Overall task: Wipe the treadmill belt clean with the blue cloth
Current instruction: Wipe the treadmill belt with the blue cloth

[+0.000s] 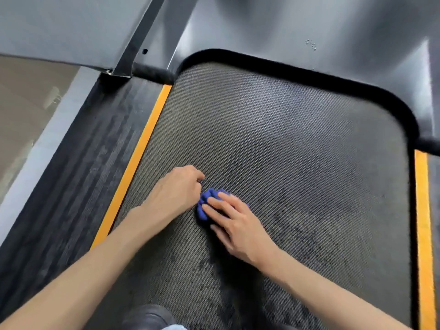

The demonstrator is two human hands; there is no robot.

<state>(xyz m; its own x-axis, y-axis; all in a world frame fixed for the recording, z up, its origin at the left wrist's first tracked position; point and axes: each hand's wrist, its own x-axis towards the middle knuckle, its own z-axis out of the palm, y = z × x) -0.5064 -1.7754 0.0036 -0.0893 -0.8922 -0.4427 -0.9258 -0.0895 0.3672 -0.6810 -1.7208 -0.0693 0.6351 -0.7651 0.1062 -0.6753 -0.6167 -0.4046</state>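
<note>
- Head view: the dark grey, fine-textured treadmill belt (pixel 273 144) is seen from above, with a yellow stripe (pixel 133 163) along its left edge and a second yellow stripe (pixel 423 234) along its right edge.
- The crumpled blue cloth (pixel 204 204) is located on the belt, left of centre and towards the near end.
- The right hand (pixel 238 225) is laid palm-down on the cloth, with the fingers spread flat and pressed over it.
- The left hand (pixel 175 192) is placed just beside the cloth on its left; the fingers are curled inward, and whether the cloth edge is pinched cannot be told.
- Dark mottled patches are shown on the belt to the right of and below the hands.
- The grey glossy motor cover (pixel 309 32) is positioned at the far end of the belt.
- A ribbed black side rail (pixel 78 177) is set outside the left stripe.
- A dark shoe (pixel 147 316) is visible at the bottom edge.
</note>
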